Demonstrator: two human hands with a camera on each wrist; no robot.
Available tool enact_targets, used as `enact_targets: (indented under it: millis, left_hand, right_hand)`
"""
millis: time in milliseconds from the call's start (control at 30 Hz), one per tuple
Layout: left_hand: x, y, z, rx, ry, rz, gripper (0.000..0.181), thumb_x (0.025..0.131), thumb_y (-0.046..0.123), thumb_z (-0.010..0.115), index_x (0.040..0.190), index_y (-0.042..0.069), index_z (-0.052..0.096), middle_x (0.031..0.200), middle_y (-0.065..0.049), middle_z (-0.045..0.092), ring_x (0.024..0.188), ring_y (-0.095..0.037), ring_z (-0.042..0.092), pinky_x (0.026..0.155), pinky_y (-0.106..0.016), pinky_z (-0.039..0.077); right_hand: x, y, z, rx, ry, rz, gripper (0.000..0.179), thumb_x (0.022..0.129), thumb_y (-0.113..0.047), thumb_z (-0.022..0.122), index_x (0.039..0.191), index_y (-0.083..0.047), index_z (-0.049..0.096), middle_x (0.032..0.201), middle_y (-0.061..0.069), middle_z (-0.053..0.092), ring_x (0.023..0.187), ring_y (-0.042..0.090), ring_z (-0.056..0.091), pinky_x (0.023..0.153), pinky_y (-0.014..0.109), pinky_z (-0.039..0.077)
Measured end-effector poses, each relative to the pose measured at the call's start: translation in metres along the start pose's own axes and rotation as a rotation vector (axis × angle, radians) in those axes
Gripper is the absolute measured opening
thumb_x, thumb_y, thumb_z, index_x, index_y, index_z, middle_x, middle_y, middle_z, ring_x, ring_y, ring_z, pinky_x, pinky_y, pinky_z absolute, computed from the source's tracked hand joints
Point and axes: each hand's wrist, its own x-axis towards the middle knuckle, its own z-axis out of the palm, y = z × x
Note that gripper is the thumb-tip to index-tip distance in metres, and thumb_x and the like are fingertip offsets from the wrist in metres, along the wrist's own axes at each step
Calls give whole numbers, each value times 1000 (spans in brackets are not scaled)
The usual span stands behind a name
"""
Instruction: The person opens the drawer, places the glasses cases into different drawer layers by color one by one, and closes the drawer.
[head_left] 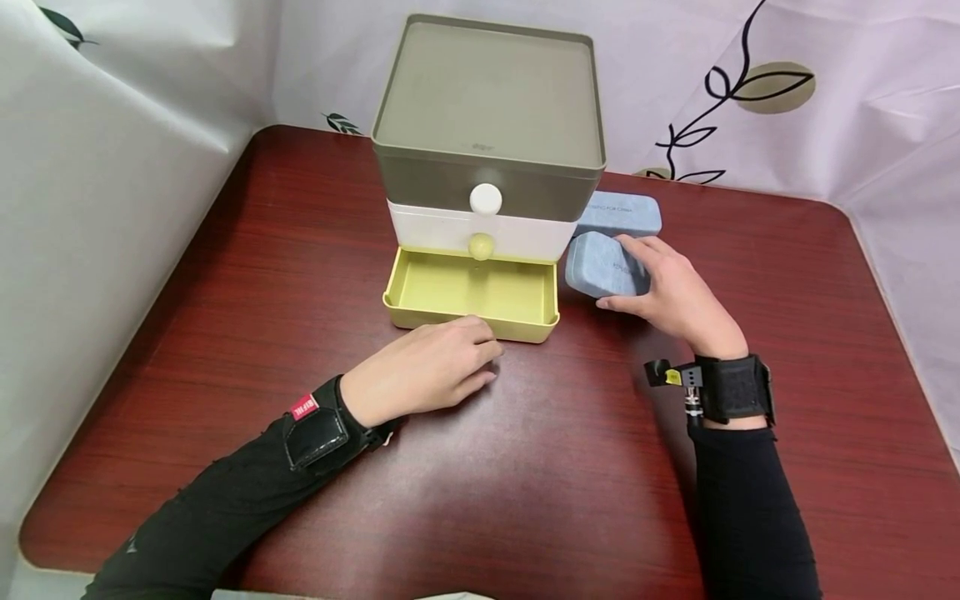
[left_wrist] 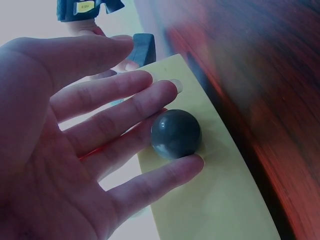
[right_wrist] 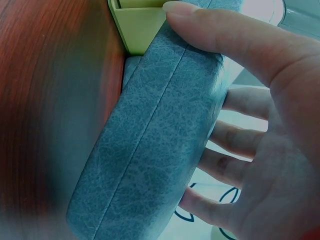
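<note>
A three-tier drawer box [head_left: 487, 92] stands at the back of the table. Its bottom yellow drawer [head_left: 480, 287] is pulled out and looks bare inside. My left hand [head_left: 431, 367] is at that drawer's front, fingers loosely extended about a dark round knob [left_wrist: 176, 134], thumb away from it. To the right of the box, my right hand [head_left: 678, 292] grips a blue glasses case [head_left: 600, 265] between thumb and fingers; its seam shows in the right wrist view, where the case [right_wrist: 145, 130] is tilted. A second blue glasses case [head_left: 621, 212] lies just behind it.
The upper drawers, with a white knob [head_left: 486, 199] and a yellow knob [head_left: 481, 246], are closed. Reddish-brown tabletop [head_left: 525, 500] surrounds the box. A pale patterned cloth [head_left: 750, 100] hangs behind and beside the table.
</note>
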Motion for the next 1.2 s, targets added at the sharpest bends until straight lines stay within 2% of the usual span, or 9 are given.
enact_targets:
  millis: [500,800,1200]
  left_hand:
    - [-2,3,-1,2,-8,0,14,92,21,62,103,14,66,95,4,60,95,-14,57,80,-31,53]
    - [-2,4,-1,0,-14,-7,11,92,20,62,101,15,66,94,4,60,94,-14,57,79,-31,53]
    - [-4,7,0,1,-12,-6,12,93,22,61,101,15,65,94,4,59,93,-13,57,77,-31,53]
  right_hand:
    - [-1,2,-4,-4,-20,18,86,77,-29,80,147,-4,37,144,21,41,127,35,41,103,53,35]
    - [-2,2,-5,-12,-26,30,86,77,-31,80,147,-5,37,145,21,41,130,35,40,105,53,34]
    - [-2,3,-6,-7,-35,32,87,77,-32,80,148,-5,36,144,21,41,127,35,41,102,54,35]
